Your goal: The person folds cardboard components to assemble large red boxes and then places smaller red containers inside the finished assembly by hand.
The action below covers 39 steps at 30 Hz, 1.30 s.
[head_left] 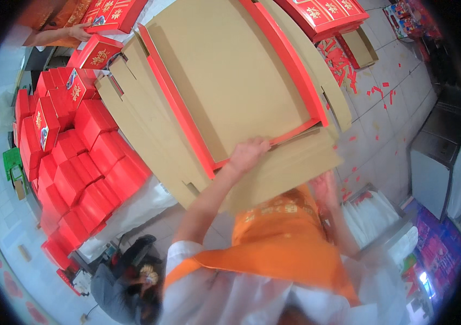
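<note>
Looks like a packing workshop tbh: big cardboard tray (230,76) front and centre, red boxes (70,176) heaped left of it, red scraps (341,60) littering the tiled floor (375,129) to its right.

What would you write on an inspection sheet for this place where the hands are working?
Surface: flat tan cardboard shows around a shallow, red-walled tan cardboard tray.
Job's things: the tray lies open side up; its far end leaves the picture.
Clutter: small red scraps litter the pale floor tiles.
Hands: the left hand is at the tray's near edge; the blurred right hand is lower right, its fingers unclear.
Cables: nothing clearly seen.
Surroundings: heaped red rectangular boxes at left; another person's hand at top left.
</note>
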Available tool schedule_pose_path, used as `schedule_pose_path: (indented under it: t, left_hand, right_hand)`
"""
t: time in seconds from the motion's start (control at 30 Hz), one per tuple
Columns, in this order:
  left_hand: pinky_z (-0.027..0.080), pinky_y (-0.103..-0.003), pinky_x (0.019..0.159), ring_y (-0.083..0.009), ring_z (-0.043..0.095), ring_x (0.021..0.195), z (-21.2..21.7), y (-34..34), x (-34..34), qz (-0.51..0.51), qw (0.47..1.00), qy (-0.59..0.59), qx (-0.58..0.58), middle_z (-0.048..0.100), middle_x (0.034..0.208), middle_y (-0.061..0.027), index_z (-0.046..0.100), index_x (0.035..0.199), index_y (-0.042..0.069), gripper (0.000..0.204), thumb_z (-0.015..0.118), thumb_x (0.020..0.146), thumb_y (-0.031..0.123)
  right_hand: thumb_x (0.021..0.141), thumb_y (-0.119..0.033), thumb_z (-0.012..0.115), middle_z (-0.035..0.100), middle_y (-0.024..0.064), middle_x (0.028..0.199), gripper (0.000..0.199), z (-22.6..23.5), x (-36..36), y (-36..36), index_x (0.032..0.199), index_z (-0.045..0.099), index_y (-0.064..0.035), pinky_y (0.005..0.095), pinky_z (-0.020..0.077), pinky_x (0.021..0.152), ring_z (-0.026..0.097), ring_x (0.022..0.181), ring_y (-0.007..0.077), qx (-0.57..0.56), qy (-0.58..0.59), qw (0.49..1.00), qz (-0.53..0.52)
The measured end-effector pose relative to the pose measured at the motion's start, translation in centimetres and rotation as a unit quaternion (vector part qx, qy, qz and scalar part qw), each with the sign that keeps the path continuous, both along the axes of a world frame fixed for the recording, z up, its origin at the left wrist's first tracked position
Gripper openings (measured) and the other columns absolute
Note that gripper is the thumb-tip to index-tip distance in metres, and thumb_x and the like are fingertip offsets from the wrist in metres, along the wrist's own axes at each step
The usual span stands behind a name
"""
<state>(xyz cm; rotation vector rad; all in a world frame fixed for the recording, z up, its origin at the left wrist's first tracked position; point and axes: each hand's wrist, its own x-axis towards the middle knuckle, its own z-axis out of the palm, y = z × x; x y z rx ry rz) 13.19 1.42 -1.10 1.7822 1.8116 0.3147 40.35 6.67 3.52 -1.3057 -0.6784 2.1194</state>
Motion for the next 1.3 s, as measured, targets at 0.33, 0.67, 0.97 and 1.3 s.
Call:
schedule_pose_path:
  t: [0.33, 0.67, 0.97, 1.3]
  left_hand:
    - [0.045, -0.040, 0.081, -0.0322, 0.058, 0.093, 1.8, 5.3, -5.1, -0.192, 0.936, -0.133, -0.263, 0.062, 0.099, -0.0159, 0.051, 0.120, 0.017, 0.035, 0.040, 0.091, 0.031]
    - [0.042, -0.034, 0.086, -0.0220, 0.055, 0.102, -1.3, 6.6, -8.9, 0.077, 0.824, -0.431, -0.359, 0.059, 0.109, -0.0103, 0.056, 0.110, 0.001, 0.042, 0.053, 0.086, 0.034]
    - [0.031, -0.048, 0.100, -0.0331, 0.041, 0.120, 3.2, -4.2, 3.3, 0.198, 0.971, 0.135, 0.012, 0.041, 0.132, -0.0192, 0.041, 0.129, 0.005, 0.051, 0.053, 0.080, 0.014]
    - [0.046, -0.039, 0.075, -0.0263, 0.055, 0.097, -0.3, -4.7, -0.1, 0.189, 0.975, 0.104, -0.043, 0.059, 0.099, -0.0108, 0.053, 0.108, 0.006, 0.039, 0.058, 0.070, 0.013]
  right_hand:
    - [0.072, -0.009, 0.057, 0.048, 0.0014, 0.125, 0.056, -1.7, -5.9, 8.7, 0.127, 0.047, -0.0138, 0.0420, 0.0290, 0.104, 0.043, 0.117, 0.0215, 0.760, -0.266, 0.427, 0.411]
    - [0.077, -0.013, 0.049, 0.044, -0.0014, 0.133, 0.053, -4.1, -8.2, 11.3, 0.130, 0.044, -0.0190, 0.0405, 0.0271, 0.104, 0.041, 0.122, 0.0171, 0.746, -0.267, 0.379, 0.477]
    - [0.077, -0.009, 0.048, 0.046, -0.0004, 0.129, 0.050, -7.8, -7.3, 10.0, 0.126, 0.045, -0.0175, 0.0398, 0.0248, 0.105, 0.042, 0.120, 0.0178, 0.774, -0.346, 0.307, 0.433]
    - [0.072, -0.012, 0.054, 0.056, 0.0059, 0.090, 0.030, -6.4, -10.4, 12.2, 0.102, 0.054, -0.0133, 0.0355, 0.0394, 0.079, 0.054, 0.090, 0.0207, 0.723, -0.297, 0.381, 0.494]
